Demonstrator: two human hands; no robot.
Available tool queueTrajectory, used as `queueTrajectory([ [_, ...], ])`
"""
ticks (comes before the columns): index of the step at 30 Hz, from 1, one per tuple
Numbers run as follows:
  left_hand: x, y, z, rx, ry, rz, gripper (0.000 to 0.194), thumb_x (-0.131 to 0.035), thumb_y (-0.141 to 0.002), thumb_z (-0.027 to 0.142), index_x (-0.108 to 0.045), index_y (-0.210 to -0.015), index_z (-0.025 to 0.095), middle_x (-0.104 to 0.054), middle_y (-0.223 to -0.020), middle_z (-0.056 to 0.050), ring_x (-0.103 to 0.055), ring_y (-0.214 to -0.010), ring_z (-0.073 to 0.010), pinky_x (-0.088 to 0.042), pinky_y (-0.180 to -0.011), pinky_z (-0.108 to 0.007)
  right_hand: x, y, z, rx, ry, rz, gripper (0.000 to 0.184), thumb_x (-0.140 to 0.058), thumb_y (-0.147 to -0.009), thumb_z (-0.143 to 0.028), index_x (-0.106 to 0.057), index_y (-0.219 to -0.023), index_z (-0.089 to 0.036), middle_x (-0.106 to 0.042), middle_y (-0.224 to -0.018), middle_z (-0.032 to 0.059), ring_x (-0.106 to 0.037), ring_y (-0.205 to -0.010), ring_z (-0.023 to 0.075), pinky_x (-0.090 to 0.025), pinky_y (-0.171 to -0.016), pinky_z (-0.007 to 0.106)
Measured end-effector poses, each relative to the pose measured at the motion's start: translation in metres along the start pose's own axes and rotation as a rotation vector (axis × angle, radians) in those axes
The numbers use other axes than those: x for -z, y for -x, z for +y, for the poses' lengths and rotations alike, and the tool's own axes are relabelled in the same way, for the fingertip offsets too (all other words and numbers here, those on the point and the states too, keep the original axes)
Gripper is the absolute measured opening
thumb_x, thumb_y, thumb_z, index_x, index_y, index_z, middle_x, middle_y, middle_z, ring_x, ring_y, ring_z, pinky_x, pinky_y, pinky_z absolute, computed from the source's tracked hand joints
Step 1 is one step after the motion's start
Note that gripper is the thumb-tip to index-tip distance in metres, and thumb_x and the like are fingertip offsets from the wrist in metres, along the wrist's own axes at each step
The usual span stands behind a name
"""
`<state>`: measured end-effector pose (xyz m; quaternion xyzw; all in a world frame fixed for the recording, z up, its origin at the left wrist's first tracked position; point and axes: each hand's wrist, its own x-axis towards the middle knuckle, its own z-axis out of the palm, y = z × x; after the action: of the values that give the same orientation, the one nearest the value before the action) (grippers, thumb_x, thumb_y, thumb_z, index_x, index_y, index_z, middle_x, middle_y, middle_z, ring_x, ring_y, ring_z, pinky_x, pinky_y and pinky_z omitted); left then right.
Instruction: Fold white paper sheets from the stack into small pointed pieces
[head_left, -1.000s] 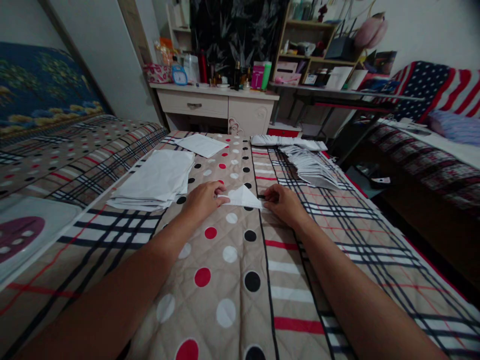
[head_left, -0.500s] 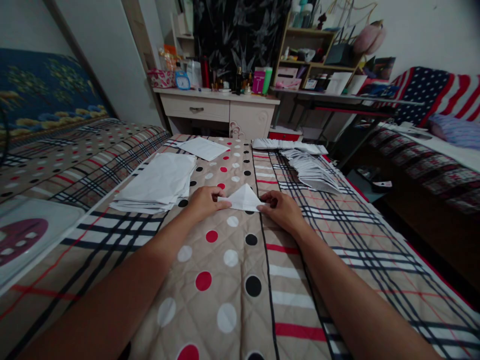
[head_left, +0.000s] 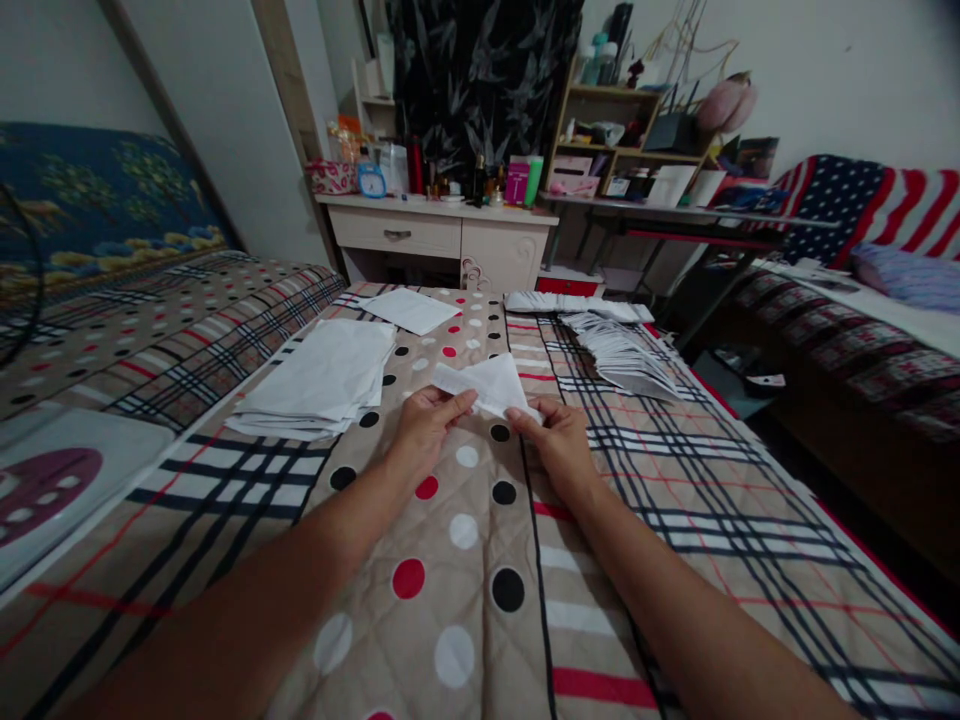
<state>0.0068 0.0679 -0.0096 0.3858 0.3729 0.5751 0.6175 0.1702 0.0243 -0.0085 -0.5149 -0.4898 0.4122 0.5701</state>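
Between my hands is a folded sheet of white paper (head_left: pixel 491 380), tilted up a little over the bedspread. My left hand (head_left: pixel 429 425) pinches its lower left edge between thumb and fingers. On the other side my right hand (head_left: pixel 551 430) grips the lower right corner, thumb on top. Left of my hands lies a stack of white paper sheets (head_left: pixel 315 375). A single white sheet (head_left: pixel 411 310) rests flat beyond it. To the right sits a fanned row of folded white papers (head_left: pixel 619 352), with a long white bundle (head_left: pixel 577 303) just behind.
The patterned bedspread (head_left: pixel 457 560) covers the surface under my hands. A white plastic package (head_left: pixel 97 460) with a purple print lies at the left edge. Behind stands a white dresser (head_left: pixel 397 232) crowded with small items. A desk with shelves (head_left: pixel 615 150) is at the back right.
The folded paper has been lifted and turned, so its flat lower edge now slants and its fold shows differently. Both hands have shifted their grip and moved slightly closer together.
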Motion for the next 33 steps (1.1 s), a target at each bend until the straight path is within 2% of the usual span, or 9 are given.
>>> queueTrajectory([
  [6,-0.013,0.014,-0.012,0.031,-0.07,-0.075,0.028,-0.086,-0.056,0.03,-0.071,-0.073,0.013,-0.069,-0.067,-0.002,-0.054,-0.054,-0.0081,-0.038,-0.053,-0.021,-0.013,0.009,-0.003,-0.008,-0.03,0.001,0.027,-0.075,-0.071,-0.04,-0.068,-0.066,-0.015,-0.066,-0.062,0.0023,-0.051,-0.053,0.0117,-0.038,-0.053,0.025],
  [11,-0.011,0.011,-0.012,0.009,-0.147,-0.031,0.025,-0.084,-0.058,0.031,-0.07,-0.066,0.013,-0.067,-0.062,-0.002,-0.055,-0.052,-0.0089,-0.037,-0.051,-0.021,-0.012,0.009,0.0,-0.055,-0.044,0.001,0.028,-0.076,-0.07,-0.041,-0.066,-0.064,-0.015,-0.065,-0.061,0.0022,-0.051,-0.052,0.0115,-0.037,-0.052,0.024],
  [16,0.002,0.001,-0.001,-0.008,-0.205,0.066,0.029,-0.086,-0.054,0.033,-0.066,-0.059,0.012,-0.062,-0.053,0.0,-0.047,-0.045,-0.0058,-0.033,-0.046,-0.02,-0.001,0.005,0.0,-0.123,-0.086,-0.031,0.029,-0.078,-0.068,-0.04,-0.063,-0.061,-0.016,-0.059,-0.055,-0.0016,-0.042,-0.044,0.008,-0.032,-0.046,0.023],
  [18,0.011,-0.004,0.004,0.001,-0.198,0.078,0.03,-0.086,-0.055,0.034,-0.067,-0.063,0.012,-0.061,-0.054,0.001,-0.046,-0.043,-0.005,-0.031,-0.043,-0.02,0.004,0.003,-0.001,-0.15,-0.086,-0.041,0.028,-0.079,-0.066,-0.041,-0.064,-0.065,-0.017,-0.057,-0.053,-0.0031,-0.04,-0.042,0.0076,-0.029,-0.043,0.023],
  [20,0.02,-0.009,0.008,0.018,-0.184,0.077,0.033,-0.086,-0.055,0.036,-0.069,-0.071,0.013,-0.062,-0.056,0.001,-0.048,-0.043,-0.0057,-0.032,-0.042,-0.019,0.008,0.001,0.0,-0.158,-0.074,-0.035,0.029,-0.079,-0.065,-0.041,-0.065,-0.068,-0.017,-0.057,-0.054,-0.0028,-0.041,-0.042,0.0085,-0.03,-0.043,0.023],
  [23,0.025,-0.011,0.011,0.07,-0.147,0.059,0.036,-0.087,-0.055,0.035,-0.069,-0.077,0.013,-0.065,-0.06,0.0,-0.054,-0.047,-0.0073,-0.036,-0.043,-0.018,0.011,-0.002,0.0,-0.109,-0.12,0.042,0.029,-0.081,-0.064,-0.04,-0.065,-0.07,-0.017,-0.062,-0.06,-0.0009,-0.048,-0.049,0.0104,-0.035,-0.047,0.023],
  [27,0.013,-0.003,0.007,0.108,0.04,0.062,0.033,-0.087,-0.054,0.024,-0.065,-0.076,0.014,-0.069,-0.066,-0.001,-0.062,-0.058,-0.0083,-0.042,-0.05,-0.016,0.004,-0.002,-0.001,-0.044,-0.33,0.112,0.032,-0.082,-0.062,-0.037,-0.063,-0.08,-0.02,-0.062,-0.067,-0.0035,-0.049,-0.053,0.0085,-0.04,-0.052,0.021],
  [30,-0.002,0.008,0.002,0.139,0.157,0.05,0.03,-0.086,-0.055,0.02,-0.065,-0.075,0.013,-0.07,-0.069,-0.001,-0.065,-0.063,-0.0089,-0.048,-0.059,-0.017,-0.007,0.004,-0.002,-0.092,-0.29,-0.002,0.033,-0.08,-0.065,-0.043,-0.063,-0.08,-0.019,-0.058,-0.064,-0.004,-0.046,-0.05,0.0075,-0.036,-0.049,0.02],
  [33,-0.013,0.018,-0.002,0.212,0.161,-0.011,0.03,-0.087,-0.053,0.02,-0.066,-0.073,0.012,-0.069,-0.067,-0.001,-0.064,-0.06,-0.009,-0.047,-0.055,-0.017,-0.018,0.01,-0.002,-0.068,-0.168,-0.126,0.039,-0.071,-0.073,-0.053,-0.063,-0.071,-0.016,-0.053,-0.057,-0.003,-0.039,-0.047,0.0075,-0.03,-0.045,0.022],
])
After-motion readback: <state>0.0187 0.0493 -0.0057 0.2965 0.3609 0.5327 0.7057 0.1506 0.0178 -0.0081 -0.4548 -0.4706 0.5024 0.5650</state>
